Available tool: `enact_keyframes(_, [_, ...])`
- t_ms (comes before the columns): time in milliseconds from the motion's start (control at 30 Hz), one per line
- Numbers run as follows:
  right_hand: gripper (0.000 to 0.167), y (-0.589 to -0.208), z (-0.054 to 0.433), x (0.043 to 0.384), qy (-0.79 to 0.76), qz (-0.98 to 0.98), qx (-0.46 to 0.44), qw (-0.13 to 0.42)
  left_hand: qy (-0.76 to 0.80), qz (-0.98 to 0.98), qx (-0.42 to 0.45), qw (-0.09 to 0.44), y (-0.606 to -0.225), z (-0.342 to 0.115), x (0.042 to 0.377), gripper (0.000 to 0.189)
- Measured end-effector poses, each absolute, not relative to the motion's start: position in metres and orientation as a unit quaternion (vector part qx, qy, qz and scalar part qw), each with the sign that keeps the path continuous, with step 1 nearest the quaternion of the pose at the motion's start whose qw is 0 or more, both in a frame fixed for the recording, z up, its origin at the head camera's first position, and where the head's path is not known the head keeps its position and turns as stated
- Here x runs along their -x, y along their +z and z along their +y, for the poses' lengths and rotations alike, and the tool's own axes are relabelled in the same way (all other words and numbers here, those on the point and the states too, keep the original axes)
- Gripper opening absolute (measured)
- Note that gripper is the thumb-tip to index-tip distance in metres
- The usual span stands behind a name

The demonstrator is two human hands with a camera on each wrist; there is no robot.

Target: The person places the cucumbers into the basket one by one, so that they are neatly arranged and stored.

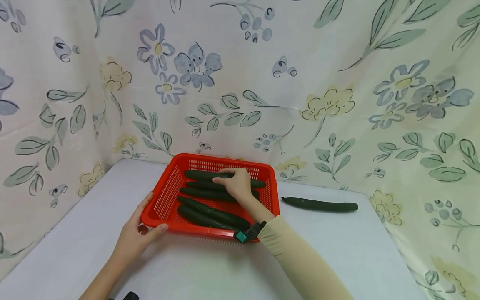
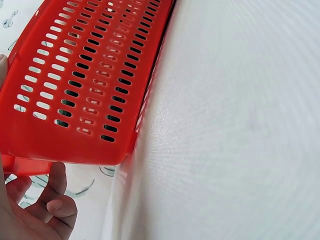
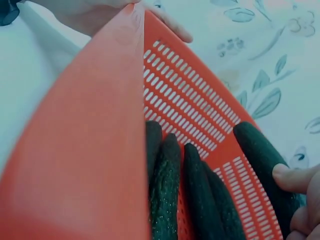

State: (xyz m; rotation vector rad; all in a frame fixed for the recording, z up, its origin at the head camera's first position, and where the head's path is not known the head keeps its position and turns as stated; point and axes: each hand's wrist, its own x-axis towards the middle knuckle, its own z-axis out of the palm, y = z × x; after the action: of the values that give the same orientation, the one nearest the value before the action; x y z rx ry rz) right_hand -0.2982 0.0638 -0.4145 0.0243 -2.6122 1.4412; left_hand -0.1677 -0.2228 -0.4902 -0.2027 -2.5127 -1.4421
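Note:
A red plastic basket [image 1: 225,159] with slotted walls holds several dark green cucumbers [image 1: 213,213], lying roughly side by side. My left hand [image 1: 136,234] grips the basket's near left corner, thumb at the front rim; in the left wrist view its curled fingers [image 2: 59,175] show below the rim. Reaching over the front rim, my right hand [image 1: 238,183] pinches the rearmost cucumber [image 1: 198,174] along the back wall. The right wrist view shows the thumb [image 3: 286,175] pressed on this cucumber [image 3: 260,152], which lies higher than the others.
One more cucumber [image 1: 318,204] lies on the white table [image 1: 326,246], right of the basket. A floral curtain [image 1: 240,83] hangs behind and at both sides of the table. A dark strap with a green piece [image 1: 241,236] sits on the right wrist, over the front rim.

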Motion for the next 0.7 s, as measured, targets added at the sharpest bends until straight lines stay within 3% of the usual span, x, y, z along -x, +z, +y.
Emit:
enact_keyframes(267, [0.030,-0.4151,0.0635,0.2978,0.508,-0.860,0.034,0.037,-0.496,-0.858,0.068,0.116,-0.4906,-0.2219,0.1685,0.096])
enact_keyframes(533, [0.016,-0.4151,0.0639,0.3003,0.533,-0.844,0.053,0.023,-0.495,-0.858,0.067,0.116,-0.4890,-0.2228,0.1684,0.096])
enact_keyframes(700, [0.028,-0.4131,0.0644,0.3021,0.543,-0.838,0.050,0.028,-0.493,-0.860,0.063,0.116,-0.4893,-0.2233,0.1681,0.095])
